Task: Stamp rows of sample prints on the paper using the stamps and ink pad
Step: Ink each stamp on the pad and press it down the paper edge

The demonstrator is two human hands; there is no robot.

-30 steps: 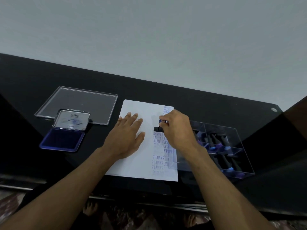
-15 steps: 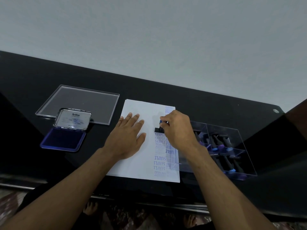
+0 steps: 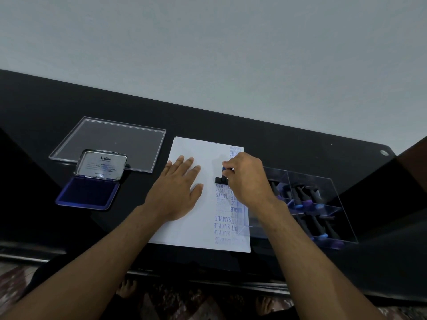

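Observation:
A white paper (image 3: 203, 229) lies on the black table, with a column of blue SAMPLE prints (image 3: 225, 224) down its right side. My right hand (image 3: 247, 181) grips a black stamp (image 3: 220, 179) with a blue handle, its base pressed on the paper just above the prints. My left hand (image 3: 178, 188) lies flat, fingers spread, on the paper's left half. An open blue ink pad (image 3: 89, 192) with its lid raised sits at the left.
A clear acrylic lid (image 3: 111, 139) lies behind the ink pad. A clear compartment box (image 3: 323, 204) holding several black stamps with blue and purple tips stands right of the paper. The table's front edge is near my arms.
The hands and stamp have stayed almost in place on the paper; the view has shifted slightly. The stamp still rests at the top of the print column.

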